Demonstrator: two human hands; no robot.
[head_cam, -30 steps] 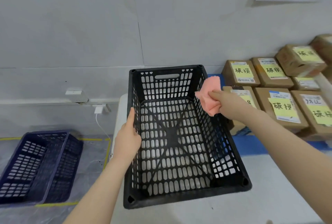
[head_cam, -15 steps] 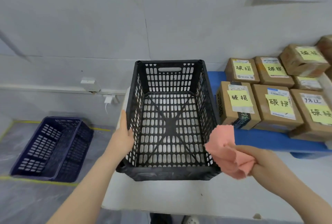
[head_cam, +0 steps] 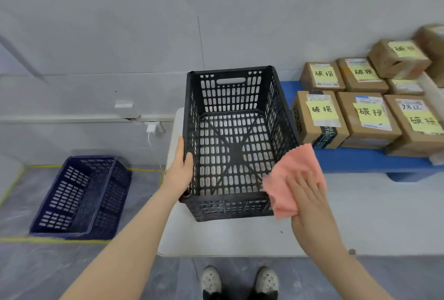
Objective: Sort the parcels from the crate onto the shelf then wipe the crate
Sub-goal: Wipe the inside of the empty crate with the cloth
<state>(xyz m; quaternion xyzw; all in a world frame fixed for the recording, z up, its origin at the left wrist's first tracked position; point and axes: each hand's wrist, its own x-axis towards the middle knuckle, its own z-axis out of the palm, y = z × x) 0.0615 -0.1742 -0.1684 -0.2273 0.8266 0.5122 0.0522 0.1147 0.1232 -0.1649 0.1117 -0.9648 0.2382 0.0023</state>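
Left hand (head_cam: 179, 170) gripping black crate (head_cam: 234, 146), right hand (head_cam: 310, 200) pressing cloth (head_cam: 292, 177)

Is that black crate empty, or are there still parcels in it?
Empty. The whole slotted floor of the crate shows bare, with nothing lying on it. The parcels sit outside it, on the blue shelf to its right.

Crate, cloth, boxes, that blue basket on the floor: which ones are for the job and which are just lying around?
For the job:
- black crate, gripped by the left hand
- pink cloth, pressed on the crate's outer wall by the right hand
- parcels on the blue shelf

Just lying about:
- blue crate on the floor
- charger plugged into the wall
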